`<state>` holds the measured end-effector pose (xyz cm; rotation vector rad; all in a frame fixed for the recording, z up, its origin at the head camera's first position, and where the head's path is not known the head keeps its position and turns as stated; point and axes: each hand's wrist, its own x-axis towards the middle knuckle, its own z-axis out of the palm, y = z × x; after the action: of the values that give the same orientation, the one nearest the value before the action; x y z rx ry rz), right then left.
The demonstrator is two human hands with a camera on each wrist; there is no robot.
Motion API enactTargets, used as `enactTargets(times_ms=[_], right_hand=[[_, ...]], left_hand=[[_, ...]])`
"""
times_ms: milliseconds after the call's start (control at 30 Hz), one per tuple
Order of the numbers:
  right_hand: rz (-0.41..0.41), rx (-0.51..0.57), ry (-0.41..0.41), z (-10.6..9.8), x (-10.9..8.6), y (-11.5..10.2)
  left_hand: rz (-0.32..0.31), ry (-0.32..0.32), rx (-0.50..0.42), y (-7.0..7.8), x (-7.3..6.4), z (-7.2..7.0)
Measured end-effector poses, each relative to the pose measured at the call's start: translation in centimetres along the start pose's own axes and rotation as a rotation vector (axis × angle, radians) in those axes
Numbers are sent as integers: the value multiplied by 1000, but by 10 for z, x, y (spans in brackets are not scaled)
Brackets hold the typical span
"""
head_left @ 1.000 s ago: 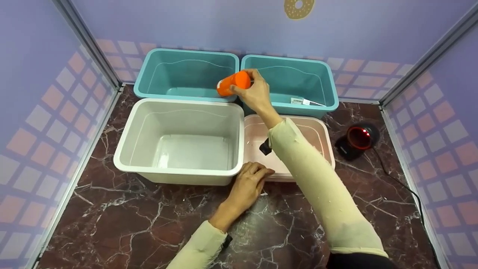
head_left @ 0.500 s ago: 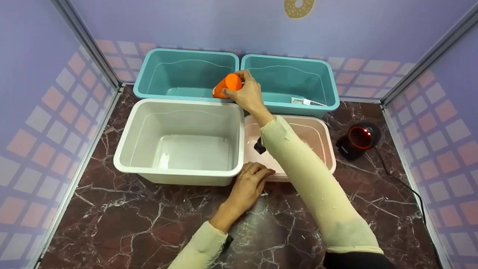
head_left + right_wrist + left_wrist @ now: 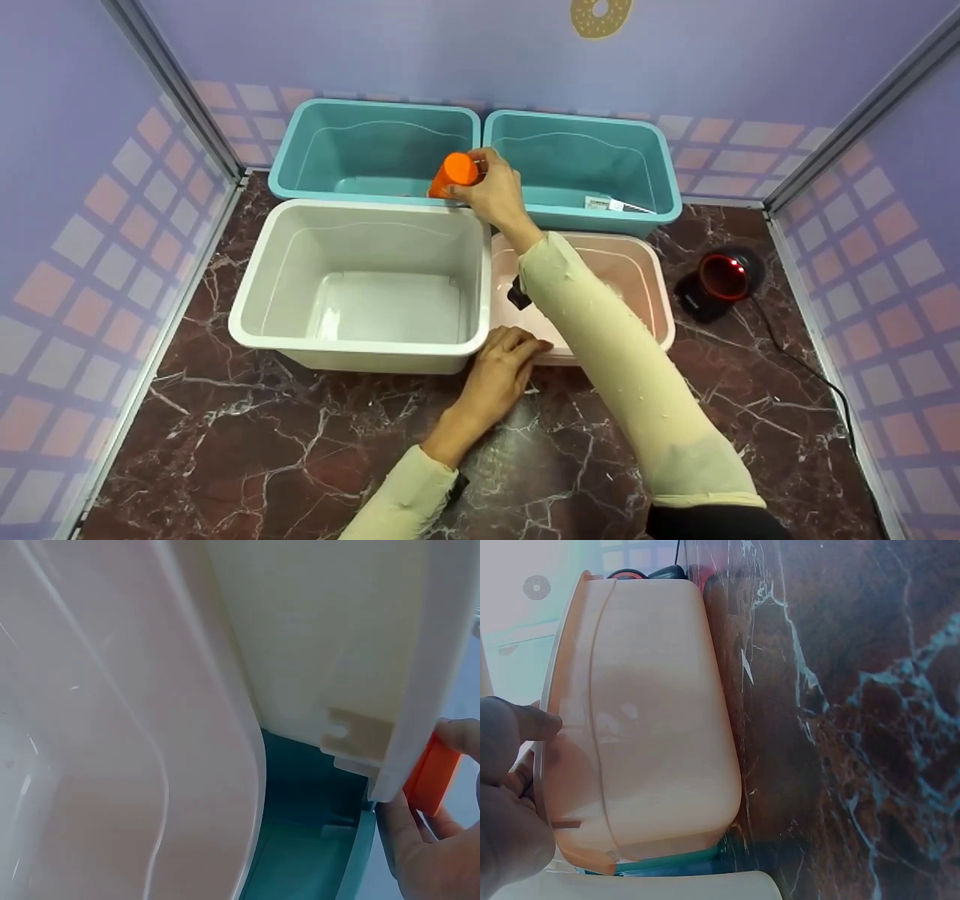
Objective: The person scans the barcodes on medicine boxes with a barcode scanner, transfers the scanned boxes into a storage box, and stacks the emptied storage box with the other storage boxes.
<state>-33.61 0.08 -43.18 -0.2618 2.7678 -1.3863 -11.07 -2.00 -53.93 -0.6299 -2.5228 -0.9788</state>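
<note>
My right hand grips an orange round canister by its sides, with its flat orange end facing up. It is tilted in the front right corner of the left teal bin, close to the white bin's back rim. In the right wrist view, part of the orange canister shows between thumb and fingers, beyond the white rim. My left hand holds the front rim of the pink bin near its left corner. The left wrist view shows the thumb on the outer side of this pink bin.
The white bin stands front left. A right teal bin contains a small white labelled item. On the right, a black scanner-like device glows red, its cable running forward along the table. Panelled walls enclose three sides.
My right hand has moved slightly left and down with the orange canister, lowering it further into the left teal bin's corner. My left hand stays on the pink bin's rim.
</note>
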Motion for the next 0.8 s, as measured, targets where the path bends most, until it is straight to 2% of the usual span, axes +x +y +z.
enactTargets(times_ms=[267, 600, 800], right_hand=[[-45, 0, 18, 0, 0, 2], [-52, 45, 26, -1, 0, -1], [-55, 104, -8, 3, -1, 0]], left_hand=[[38, 28, 16, -3, 0, 1], [29, 24, 24, -3, 1, 0], [29, 21, 13, -3, 1, 0]])
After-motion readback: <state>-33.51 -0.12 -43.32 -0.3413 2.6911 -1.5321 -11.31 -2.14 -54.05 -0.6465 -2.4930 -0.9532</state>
